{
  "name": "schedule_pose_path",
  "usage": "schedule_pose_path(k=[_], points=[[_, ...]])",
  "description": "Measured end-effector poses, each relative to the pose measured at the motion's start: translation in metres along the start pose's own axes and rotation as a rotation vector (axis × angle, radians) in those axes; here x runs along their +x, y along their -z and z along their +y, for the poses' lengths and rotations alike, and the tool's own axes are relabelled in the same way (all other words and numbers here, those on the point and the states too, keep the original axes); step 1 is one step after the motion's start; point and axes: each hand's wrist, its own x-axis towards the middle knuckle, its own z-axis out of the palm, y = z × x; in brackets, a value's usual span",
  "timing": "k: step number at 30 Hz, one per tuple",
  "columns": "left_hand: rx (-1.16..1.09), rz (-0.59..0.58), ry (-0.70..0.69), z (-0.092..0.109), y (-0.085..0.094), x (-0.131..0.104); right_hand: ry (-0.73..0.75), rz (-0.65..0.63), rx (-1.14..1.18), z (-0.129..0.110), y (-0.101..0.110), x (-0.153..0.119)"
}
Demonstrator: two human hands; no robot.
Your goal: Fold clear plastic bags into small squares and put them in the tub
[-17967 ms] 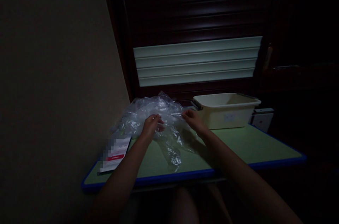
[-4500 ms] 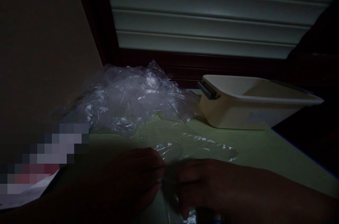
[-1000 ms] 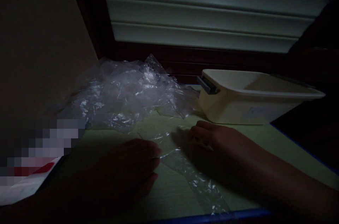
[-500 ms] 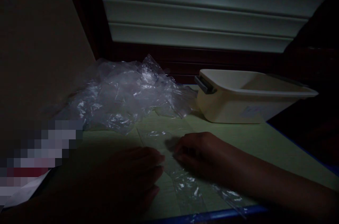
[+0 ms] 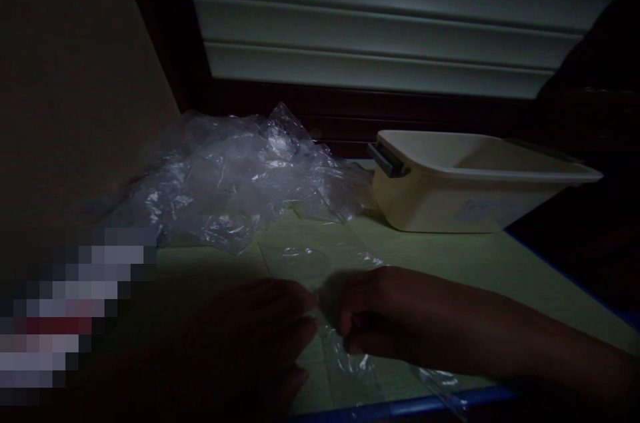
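A clear plastic bag [image 5: 353, 370] lies flat on the pale green tabletop, its lower end reaching over the front edge. My left hand [image 5: 270, 323] rests across the left side of the bag, fingers stretched out and slightly apart. Over the bag's right part, my right hand [image 5: 385, 316] has its fingers curled toward the thumb. The fingertips seem to pinch the film, though the contact is dark and partly hidden. Beyond both hands sits a loose heap of crumpled clear plastic bags [image 5: 225, 170].
A cream plastic bin [image 5: 440, 203] with a grey handle stands at the back right. Behind the table [image 5: 480, 263] is a dark frame with pale slats [image 5: 375, 30]. Blue edging [image 5: 410, 406] runs along the table's front. A blurred-out white and red item lies at left.
My right hand has moved toward me and slightly right across the bag, uncovering more film behind it. My left hand has shifted slightly right. The heap and bin stay put.
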Motion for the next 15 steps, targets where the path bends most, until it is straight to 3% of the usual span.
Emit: schedule_pose_path(k=[4,8,15], points=[[0.008,0.092,-0.043,0.002,0.003,0.001,0.04,0.032,0.016,-0.005,0.001,-0.001],[-0.018,0.147,-0.095,0.001,0.006,0.008,0.062,-0.037,0.019,-0.004,0.007,-0.004],[-0.009,0.182,-0.059,0.003,0.007,0.011,0.158,-0.14,-0.037,-0.004,0.005,-0.004]])
